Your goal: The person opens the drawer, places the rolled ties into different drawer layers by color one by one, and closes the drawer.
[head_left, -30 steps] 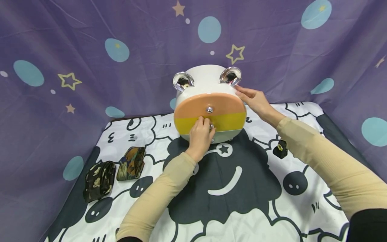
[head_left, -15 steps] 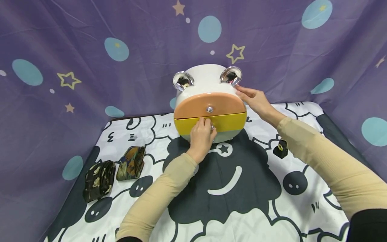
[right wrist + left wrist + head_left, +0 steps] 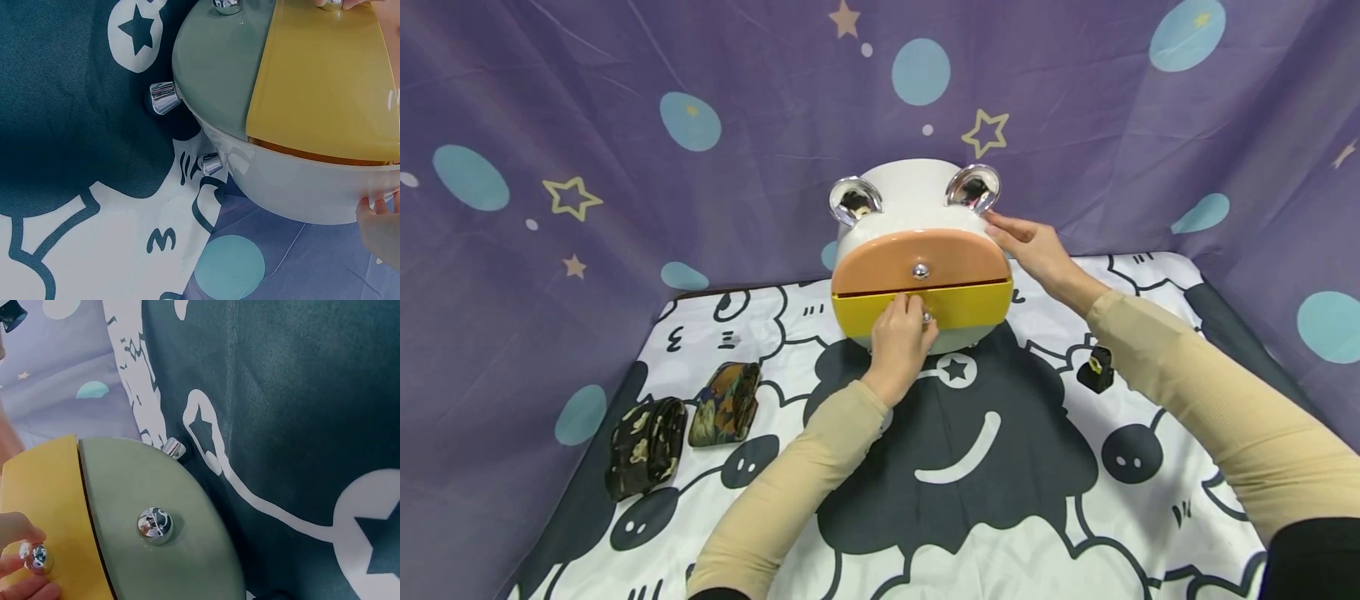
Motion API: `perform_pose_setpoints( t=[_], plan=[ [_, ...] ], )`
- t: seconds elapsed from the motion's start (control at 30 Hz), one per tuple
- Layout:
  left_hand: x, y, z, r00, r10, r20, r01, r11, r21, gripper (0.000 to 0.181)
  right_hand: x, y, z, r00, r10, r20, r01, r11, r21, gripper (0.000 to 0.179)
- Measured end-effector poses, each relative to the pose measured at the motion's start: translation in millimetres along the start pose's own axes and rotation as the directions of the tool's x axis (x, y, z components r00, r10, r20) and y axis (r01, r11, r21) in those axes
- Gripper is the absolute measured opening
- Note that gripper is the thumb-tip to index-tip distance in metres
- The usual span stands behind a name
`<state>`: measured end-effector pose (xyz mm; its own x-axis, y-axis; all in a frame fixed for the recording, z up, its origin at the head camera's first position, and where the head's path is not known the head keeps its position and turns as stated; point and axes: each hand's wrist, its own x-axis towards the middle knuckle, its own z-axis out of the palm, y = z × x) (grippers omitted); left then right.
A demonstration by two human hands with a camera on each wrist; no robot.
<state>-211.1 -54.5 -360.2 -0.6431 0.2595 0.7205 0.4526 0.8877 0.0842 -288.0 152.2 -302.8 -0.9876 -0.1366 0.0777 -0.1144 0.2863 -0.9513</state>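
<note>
A white rounded drawer cabinet (image 3: 910, 192) with two silver ring-shaped ears stands at the back of the table. Its front has an orange drawer (image 3: 880, 265), a yellow drawer (image 3: 970, 305) and a pale green drawer (image 3: 125, 487), each with a silver knob. My left hand (image 3: 901, 346) pinches the knob (image 3: 36, 556) of the yellow drawer, which stands slightly out with a dark gap along its top. My right hand (image 3: 1033, 254) rests with its fingers against the cabinet's right side, just below the ear; in the right wrist view its fingertips touch the white wall (image 3: 312, 197).
Two folded patterned cloth bundles, one dark (image 3: 646, 450) and one brown-green (image 3: 726, 406), lie at the left. A small black object (image 3: 1096, 371) with a yellow mark sits near my right forearm. A black-and-white cartoon cloth (image 3: 955, 533) covers the table; a purple curtain (image 3: 760, 150) hangs behind.
The yellow drawer has come slightly forward from flush, opening a dark gap under the orange one. My left hand has moved a little toward me with it; my right hand has stayed put.
</note>
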Motion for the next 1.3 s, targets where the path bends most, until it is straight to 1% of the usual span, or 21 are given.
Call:
perform_pose_setpoints(
  t=[0.5, 0.7, 0.9, 1.13, 1.3],
  plan=[
    [-6.9, 4.1, -8.8, 0.999, 0.011, 0.038, -0.010, 1.000, -0.024, 0.012, 0.0, -0.2, -0.1, 1.000, 0.004, 0.010, -0.004, 1.000, 0.007, 0.059],
    [-9.8, 5.4, -11.3, 1.000, 0.019, 0.025, -0.018, 1.000, -0.019, 0.013, 0.1, -1.0, -0.1, 1.000, 0.005, 0.012, -0.005, 1.000, 0.006, 0.059],
    [-12.4, 8.1, -15.7, 0.999, 0.026, 0.041, -0.026, 1.000, 0.000, 0.014, 0.0, -0.7, -0.1, 1.000, 0.004, 0.009, -0.004, 1.000, 0.016, 0.059],
    [-15.2, 10.7, -18.8, 0.999, 0.046, 0.024, -0.046, 0.999, -0.017, 0.013, -0.6, 0.2, -0.4, 1.000, 0.007, 0.012, -0.007, 1.000, 0.014, 0.061],
    [-16.8, 12.2, -21.4, 0.998, 0.051, 0.033, -0.050, 0.999, -0.020, 0.013, -0.2, 0.2, -0.6, 1.000, 0.015, 0.018, -0.015, 1.000, 0.011, 0.063]
  ],
)
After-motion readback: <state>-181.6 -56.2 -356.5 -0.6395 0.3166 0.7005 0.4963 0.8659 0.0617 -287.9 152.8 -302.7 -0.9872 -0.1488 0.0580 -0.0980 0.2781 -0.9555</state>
